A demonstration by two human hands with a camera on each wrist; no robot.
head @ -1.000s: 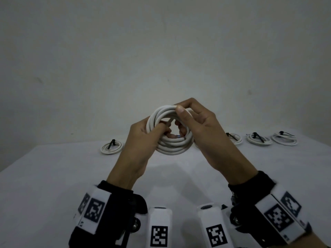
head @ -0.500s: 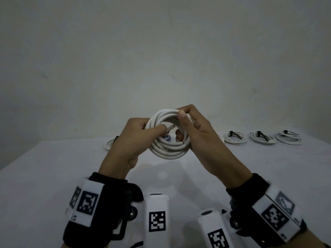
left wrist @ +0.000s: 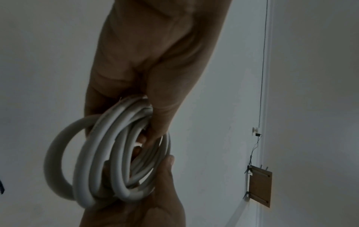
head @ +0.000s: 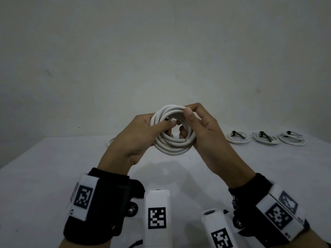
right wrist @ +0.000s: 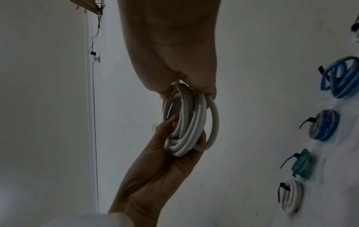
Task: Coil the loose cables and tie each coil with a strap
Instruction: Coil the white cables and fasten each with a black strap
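A white cable coil (head: 172, 149) of several loops is held upright above the table between both hands. My left hand (head: 169, 124) grips its left side, thumb across the front of the loops and fingers behind. My right hand (head: 186, 113) pinches the top right of the loops, with other fingers through the middle. In the left wrist view the coil (left wrist: 108, 161) hangs from my left hand (left wrist: 153, 122). In the right wrist view the coil (right wrist: 190, 122) hangs below my right hand (right wrist: 186, 87), with a metal plug end (right wrist: 154, 127) by the left fingers. No strap shows on this coil.
Three tied white coils (head: 237, 137) (head: 265, 138) (head: 292, 138) lie in a row at the back right of the white table (head: 44, 176). Another coil (head: 111, 141) peeks out behind my left hand. The right wrist view shows blue coils (right wrist: 324, 124), a green coil (right wrist: 303, 165) and a white one (right wrist: 291, 196).
The loose end that crossed the coil's middle is now tucked out of the head view. My left thumb has slid across the loops, and my left wrist has swung a little leftward.
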